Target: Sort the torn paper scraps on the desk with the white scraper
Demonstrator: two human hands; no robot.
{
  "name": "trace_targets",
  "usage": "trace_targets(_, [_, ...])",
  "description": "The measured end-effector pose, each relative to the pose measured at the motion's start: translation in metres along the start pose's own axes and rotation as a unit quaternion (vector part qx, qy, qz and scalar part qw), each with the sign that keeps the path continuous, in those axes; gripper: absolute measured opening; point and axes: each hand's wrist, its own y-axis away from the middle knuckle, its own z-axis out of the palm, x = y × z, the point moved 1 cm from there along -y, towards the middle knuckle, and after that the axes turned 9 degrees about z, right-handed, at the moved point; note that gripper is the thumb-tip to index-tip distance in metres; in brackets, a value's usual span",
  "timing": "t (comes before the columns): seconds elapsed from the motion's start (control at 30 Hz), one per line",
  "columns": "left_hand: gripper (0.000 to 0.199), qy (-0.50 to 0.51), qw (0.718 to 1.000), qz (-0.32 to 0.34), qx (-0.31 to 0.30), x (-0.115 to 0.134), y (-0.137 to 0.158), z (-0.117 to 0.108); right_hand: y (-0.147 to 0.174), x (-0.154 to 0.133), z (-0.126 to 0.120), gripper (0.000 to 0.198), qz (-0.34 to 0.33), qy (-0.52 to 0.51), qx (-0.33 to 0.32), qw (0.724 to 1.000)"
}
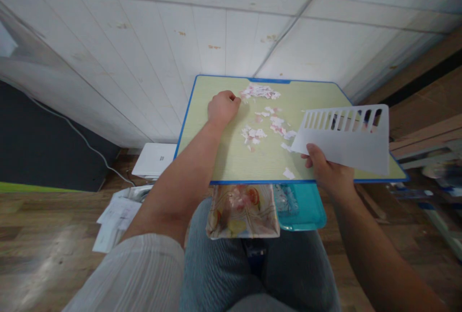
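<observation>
My right hand [330, 172] grips a white slotted plastic sheet [346, 146] by its near edge, thumb on top. The sheet is tilted above the right side of a small pale-green table [197, 110] with a blue rim. My left hand [222, 107] is closed at the far left of the tabletop; its fingertips are curled in, hiding whatever they may hold. Just right of them lies a heap of torn paper scraps [262, 92]. A smaller heap [253, 134] sits nearer to me, and loose scraps [277, 124] spread toward the sheet. One scrap [288, 173] lies near the front rim.
Below the table's front edge are a patterned, cloth-like container [243, 216] and a teal plastic bin [306, 211]. White panelled wall [144, 62] rises behind the table. On the left are a white box-like object [153, 158], papers [119, 216] and a cable [86, 141].
</observation>
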Motion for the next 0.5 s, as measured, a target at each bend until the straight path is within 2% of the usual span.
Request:
trace_targets(0.13, [0.028, 0.008, 1.000, 0.004, 0.006, 0.0007, 0.0005, -0.0010, 0.0021, 0.0035, -0.0005, 0.051, 0.000, -0.038, -0.002, 0.999])
trace_targets(0.3, [0.030, 0.012, 1.000, 0.001, 0.001, 0.0005, 0.0000, -0.0009, 0.0034, 0.0081, -0.0004, 0.038, 0.044, -0.107, 0.015, 0.993])
trace_targets(0.5, [0.030, 0.010, 1.000, 0.000, 0.002, 0.0000, -0.0002, -0.0005, 0.0106, -0.0007, -0.0077, 0.043, 0.021, -0.058, -0.012, 0.998])
